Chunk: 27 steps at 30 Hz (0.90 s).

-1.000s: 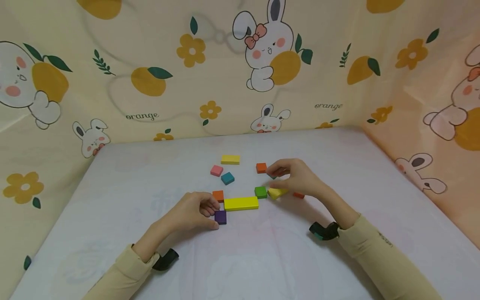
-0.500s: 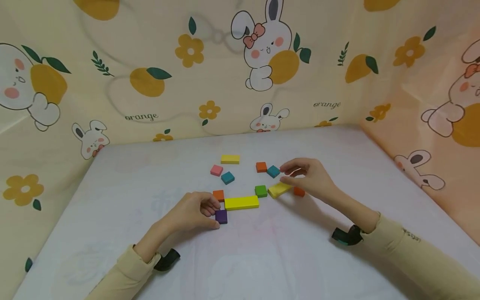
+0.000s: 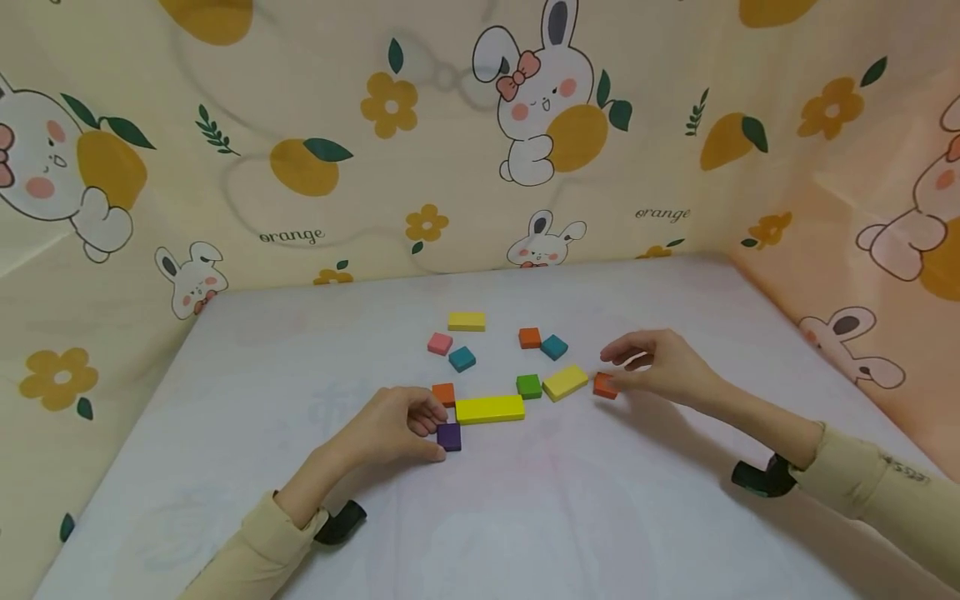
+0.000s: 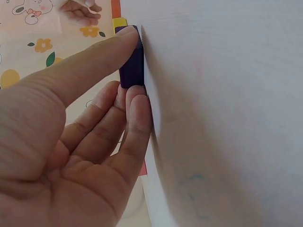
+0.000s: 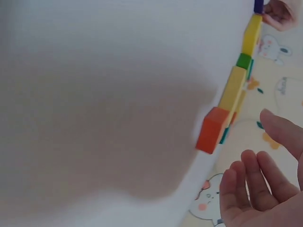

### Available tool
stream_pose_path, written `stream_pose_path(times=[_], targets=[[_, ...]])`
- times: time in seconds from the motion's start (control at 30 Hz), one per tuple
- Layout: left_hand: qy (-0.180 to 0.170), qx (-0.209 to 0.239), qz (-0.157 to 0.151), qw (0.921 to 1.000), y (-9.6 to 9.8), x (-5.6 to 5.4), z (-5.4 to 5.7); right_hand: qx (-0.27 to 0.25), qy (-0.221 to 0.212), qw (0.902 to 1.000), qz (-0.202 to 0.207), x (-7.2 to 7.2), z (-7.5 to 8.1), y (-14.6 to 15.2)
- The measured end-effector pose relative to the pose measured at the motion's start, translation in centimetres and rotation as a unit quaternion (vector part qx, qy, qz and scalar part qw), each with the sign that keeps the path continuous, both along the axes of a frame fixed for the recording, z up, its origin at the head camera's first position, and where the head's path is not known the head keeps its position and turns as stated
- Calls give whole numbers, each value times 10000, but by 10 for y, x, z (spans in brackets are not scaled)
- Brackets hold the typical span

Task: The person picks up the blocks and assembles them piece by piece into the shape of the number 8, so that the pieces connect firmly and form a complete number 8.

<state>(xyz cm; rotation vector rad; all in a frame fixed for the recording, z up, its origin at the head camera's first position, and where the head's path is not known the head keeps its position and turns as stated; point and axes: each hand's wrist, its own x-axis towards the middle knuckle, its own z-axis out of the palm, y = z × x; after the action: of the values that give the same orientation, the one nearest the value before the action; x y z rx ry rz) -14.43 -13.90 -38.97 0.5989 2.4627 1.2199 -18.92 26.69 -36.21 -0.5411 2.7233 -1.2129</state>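
Note:
My left hand (image 3: 390, 427) pinches a small purple block (image 3: 449, 437) between thumb and fingers; in the left wrist view the thumb lies over one end of the purple block (image 4: 132, 61), fingertips at the other. Touching or close to it are a long yellow block (image 3: 490, 409) and an orange block (image 3: 443, 395). My right hand (image 3: 663, 367) hovers just right of a red-orange block (image 3: 606, 386), thumb and fingers apart. In the right wrist view that red-orange block (image 5: 212, 131) stands clear of the fingers. Nothing is held there.
Left of the red-orange block lie a yellow block (image 3: 566, 382) and a green block (image 3: 528, 387). Farther back are a teal block (image 3: 554, 347), an orange block (image 3: 529, 337), another teal block (image 3: 462, 359), a pink block (image 3: 440, 343) and a yellow block (image 3: 467, 322). Patterned cloth (image 3: 450, 167) walls the table.
My right hand has let go of the right-hand yellow block and moved right to the red-orange block. The left hand stays on the purple block.

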Motion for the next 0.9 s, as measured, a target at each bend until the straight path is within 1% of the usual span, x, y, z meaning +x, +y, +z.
stream_pose_path(times=[0.07,0.13,0.23,0.3,0.4,0.53,0.73,0.9], targets=[[-7,12,-1,10000,0,0,0,-28,-194,9998,-72,1,-1,3],[-19,23,6,10000,0,0,0,-158,-483,9985,-192,4,-1,5],[-3,6,-16,10000,0,-1,-1,-353,-925,9942,-411,8,-3,8],[17,-3,-19,10000,0,-1,-2,-416,-1115,9912,-578,11,-4,8],[12,-34,-13,10000,-1,-1,-2,-385,-1100,9904,-745,15,-7,8],[-12,-22,3,10000,0,-1,-1,-496,-1063,9887,-929,19,-8,7],[14,-8,7,10000,0,-1,-1,-848,-1116,9855,-958,22,-11,5],[17,-6,-3,10000,0,-1,-1,-920,-1116,9844,-1000,19,-16,6]])
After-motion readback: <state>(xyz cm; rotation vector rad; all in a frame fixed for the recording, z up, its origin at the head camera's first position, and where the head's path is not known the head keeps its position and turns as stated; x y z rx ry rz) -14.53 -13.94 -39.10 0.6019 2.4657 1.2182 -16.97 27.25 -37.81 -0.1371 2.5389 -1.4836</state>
